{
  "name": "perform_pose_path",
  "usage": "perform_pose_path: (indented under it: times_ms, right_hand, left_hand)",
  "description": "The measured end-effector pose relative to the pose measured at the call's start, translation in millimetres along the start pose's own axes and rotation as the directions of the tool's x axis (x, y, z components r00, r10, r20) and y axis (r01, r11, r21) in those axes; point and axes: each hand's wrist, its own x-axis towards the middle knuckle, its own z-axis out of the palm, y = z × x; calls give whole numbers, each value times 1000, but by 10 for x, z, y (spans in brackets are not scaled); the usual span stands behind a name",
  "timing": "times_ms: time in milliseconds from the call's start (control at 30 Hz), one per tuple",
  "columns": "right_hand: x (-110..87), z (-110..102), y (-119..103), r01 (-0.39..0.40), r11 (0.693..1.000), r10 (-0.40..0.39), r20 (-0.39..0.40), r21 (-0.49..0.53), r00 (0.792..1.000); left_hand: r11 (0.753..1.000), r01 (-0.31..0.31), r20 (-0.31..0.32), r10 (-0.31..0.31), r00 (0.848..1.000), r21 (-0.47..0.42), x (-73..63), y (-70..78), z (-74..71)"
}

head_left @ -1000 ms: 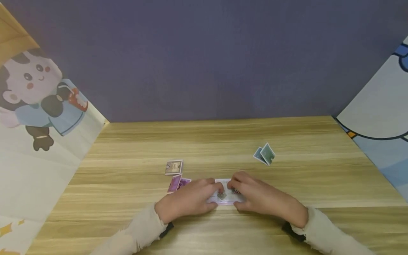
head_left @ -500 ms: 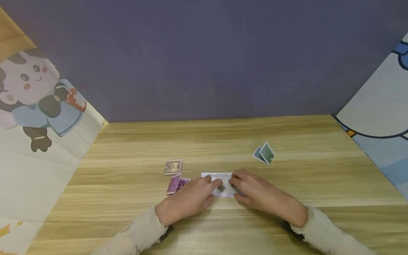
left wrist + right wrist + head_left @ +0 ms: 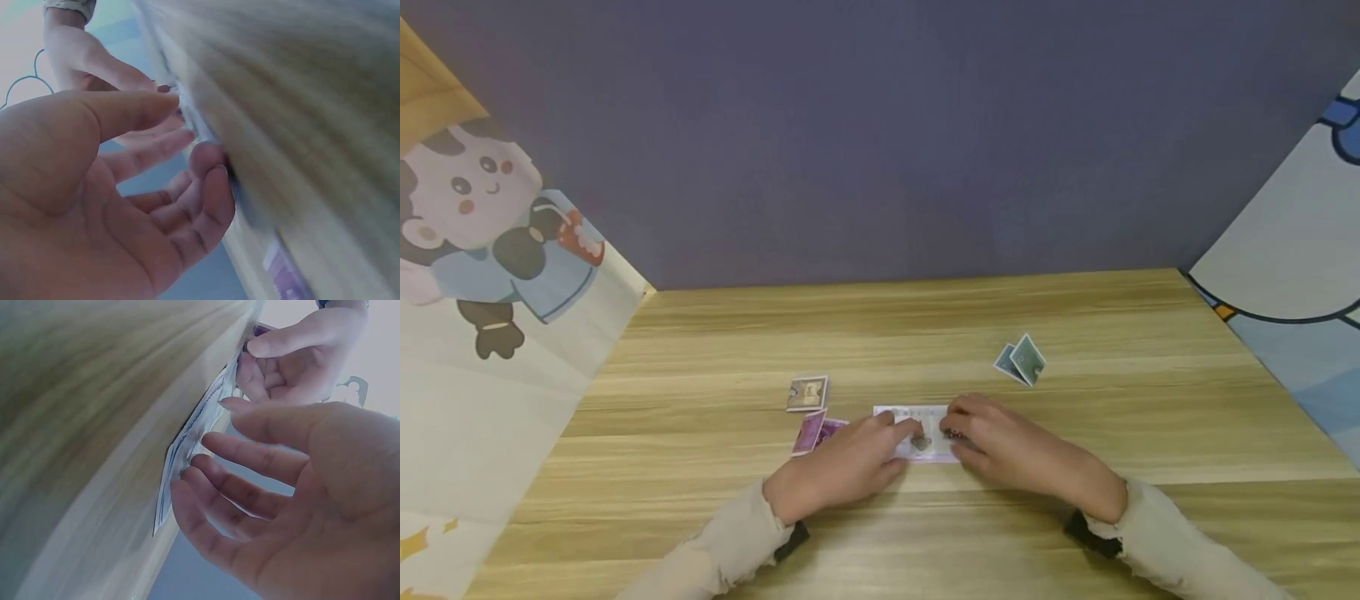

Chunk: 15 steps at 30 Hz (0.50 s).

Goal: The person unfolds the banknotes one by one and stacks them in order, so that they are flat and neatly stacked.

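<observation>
A pale lilac banknote (image 3: 934,448) with a printed dark motif lies flat on the wooden table, creased across its middle. On its left part rest the fingers of my left hand (image 3: 853,462), the index finger bent and the thumb at the near edge. My right hand (image 3: 1011,446) touches the right end with its fingertips, covering that corner. In the right wrist view the note (image 3: 199,425) shows edge-on beneath the fingers, its end slightly raised. Neither thumb meets the fingers around the paper. Just beyond my left wrist stands a folded purple note (image 3: 810,432), partly hidden by the hand.
A folded brown note (image 3: 807,393) lies behind the purple one. Farther right a folded green-blue note (image 3: 1028,361) stands half open. A dark panel (image 3: 917,150) closes the table's back, and patterned panels (image 3: 565,300) flank both sides.
The lilac note has shifted a little away from me and lies flatter, its far left corner now showing. Both hands moved forward slightly with it, then nearly stopped.
</observation>
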Motion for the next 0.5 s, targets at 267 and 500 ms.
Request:
perform_pose_path:
  times_ms: [267,500]
  right_hand:
    - [7,-111,11,-9,999,10,-15,50,1000]
    - [-17,-246,50,-37,998,39,-38,47,999]
  left_hand:
    - [975,-47,14,52,999,-216,-48,-87,-389]
    - [934,-3,-108,-38,993,-358,-129,-230,-687]
